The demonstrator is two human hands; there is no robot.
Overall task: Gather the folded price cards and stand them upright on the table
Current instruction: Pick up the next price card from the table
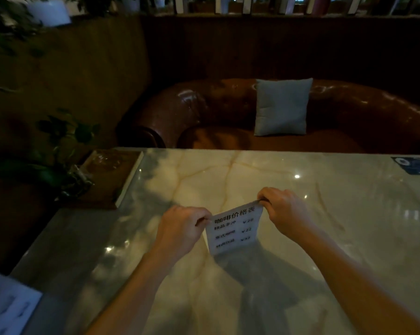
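While we pinch the price card [234,229] by its top corners, left hand [180,228] and right hand [285,211] closed on it | card mid-table [349,201], lower edge apparently touching marble | we should spread the fold evenly, seat both edges flat, then release gently.

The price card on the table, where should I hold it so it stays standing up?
Hold the price card by its top fold, one corner in each hand, coming down from above, as the left hand and right hand do here. The bottom edge sits on the marble table, so the top corners are free and pinching there likely keeps it steady.
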